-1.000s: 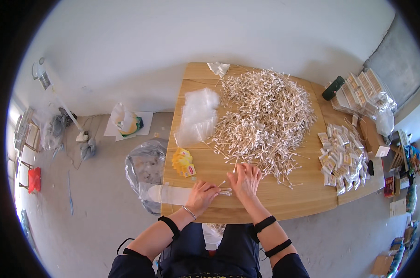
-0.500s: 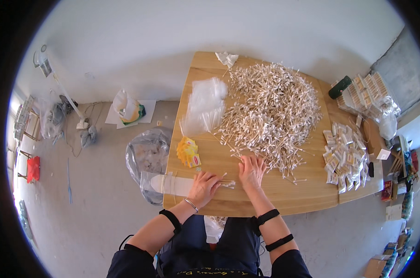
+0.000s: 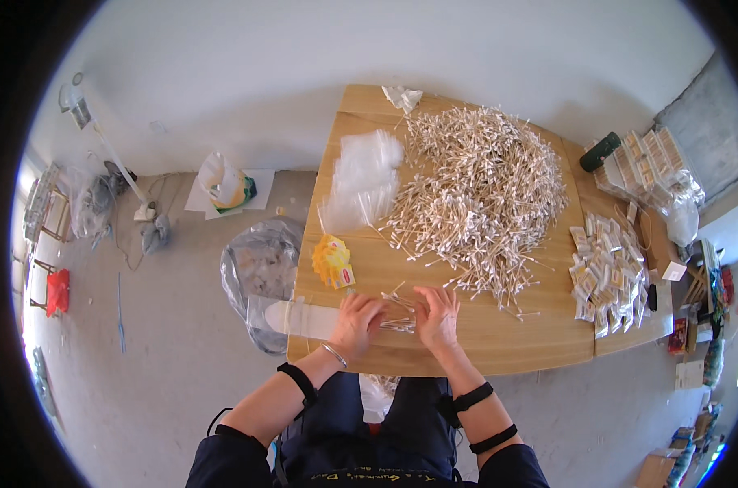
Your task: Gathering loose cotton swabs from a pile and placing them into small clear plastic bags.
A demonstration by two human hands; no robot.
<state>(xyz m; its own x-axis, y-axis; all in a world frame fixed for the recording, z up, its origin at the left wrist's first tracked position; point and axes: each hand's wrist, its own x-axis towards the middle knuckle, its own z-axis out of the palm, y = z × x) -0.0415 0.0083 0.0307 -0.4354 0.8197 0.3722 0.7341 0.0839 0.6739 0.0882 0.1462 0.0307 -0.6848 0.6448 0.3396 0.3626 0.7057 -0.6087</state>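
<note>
A small bunch of cotton swabs [image 3: 398,324] lies between my two hands near the table's front edge, with a few swabs slanting up out of line. My left hand [image 3: 355,325] is closed on the left ends of the bunch. At the other ends my right hand [image 3: 437,317] has its fingers bent and pressed to the swabs. A white strip in clear plastic [image 3: 308,320] reaches from under my left hand past the table's left edge. Beyond my right hand rises a large heap of loose cotton swabs [image 3: 487,191]. The fingertips are partly hidden.
Flat clear bags [image 3: 361,179] and yellow cards [image 3: 332,262] lie on the left of the wooden table [image 3: 499,346]. Filled small packs [image 3: 609,272] are piled at the right, near stacked packs [image 3: 649,171]. A grey plastic bag [image 3: 259,276] stands on the floor at left.
My right hand has come down from the heap's near edge to the bunch of swabs. The swabs by my left hand are now more spread, several standing at a slant.
</note>
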